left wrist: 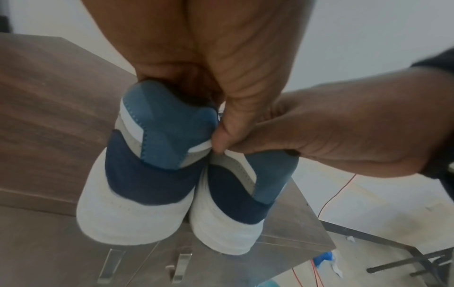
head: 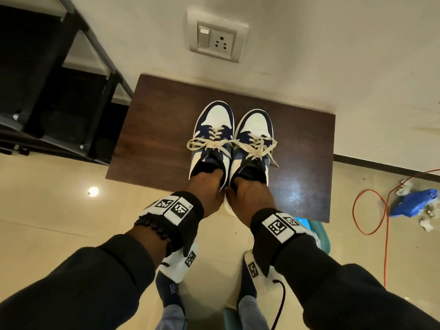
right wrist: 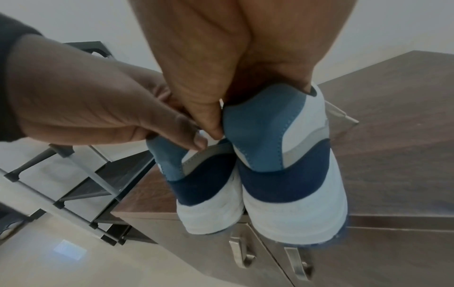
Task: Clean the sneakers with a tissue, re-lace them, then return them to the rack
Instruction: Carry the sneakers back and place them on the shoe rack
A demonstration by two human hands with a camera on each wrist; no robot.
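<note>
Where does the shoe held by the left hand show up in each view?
Head: left shoe at centre, on the wooden cabinet top, toe towards the wall.
Left wrist: lower left, heel facing the camera.
Right wrist: lower centre, left of the other shoe.
Shared landmark: the cabinet top.

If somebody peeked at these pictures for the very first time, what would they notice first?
Probably the blue and white sneakers, side by side on the dark wooden cabinet top against the wall, cream laces tied in bows. Next, the left hand and right hand, each with fingers hooked inside a sneaker's heel opening. The black shoe rack stands on the left.
</note>
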